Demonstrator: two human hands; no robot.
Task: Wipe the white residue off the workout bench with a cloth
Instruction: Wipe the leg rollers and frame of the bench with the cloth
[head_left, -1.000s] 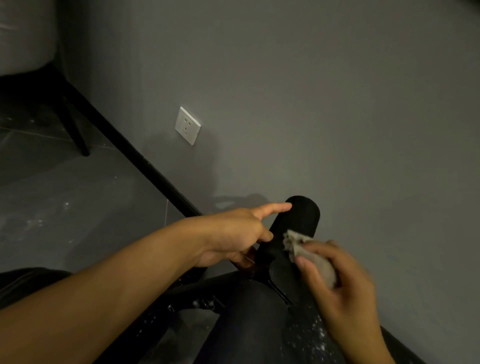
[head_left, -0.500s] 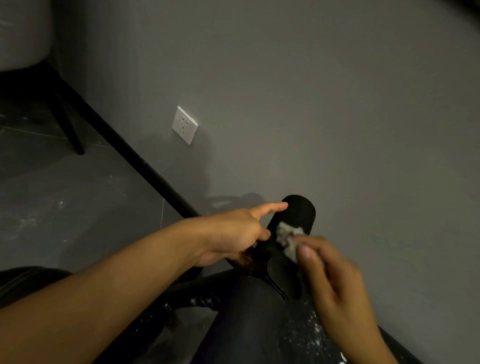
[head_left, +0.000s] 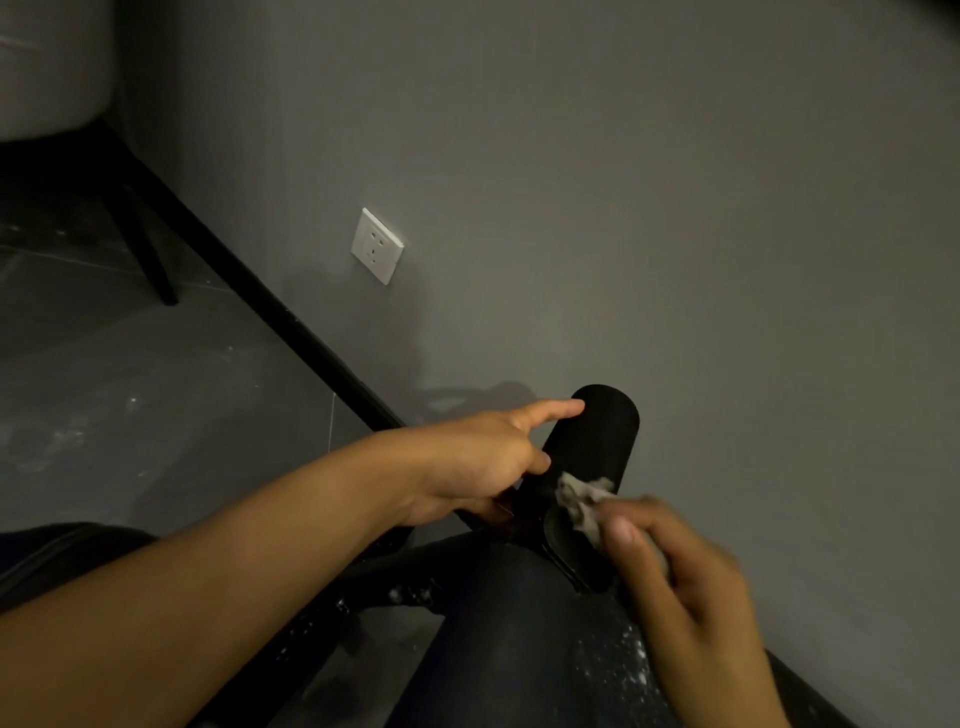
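**Black bench roller pad wiped with a crumpled cloth**

A black cylindrical roller pad (head_left: 592, 452) of the workout bench (head_left: 524, 639) is seen low and right of centre, close against a grey wall (head_left: 623, 208). Its surface is matte and dark, its far end is rounded, and little residue can be made out on the upper part. Below it, the dark padded surface of the bench is speckled with white residue (head_left: 631, 670), most thickly near the lower right, and more white specks are scattered on the frame parts lower down.

The pad is steadied by the left hand (head_left: 478, 462): the index finger is stretched out along the pad's upper left edge, while the other fingers are curled under its left side. Whether they close fully round the pad cannot be told, since that side is hidden.

A small, crumpled, pale grey cloth (head_left: 579, 499) is pinched in the closed fingers of the right hand (head_left: 685, 587) and pressed against the lower part of the pad. The right hand is blurred.

A white wall socket (head_left: 377, 246) is mounted on the wall to the upper left, above a black skirting board (head_left: 270, 306). The grey floor (head_left: 156, 405) bears faint pale smears. A dark furniture leg (head_left: 150, 260) stands at the far left.
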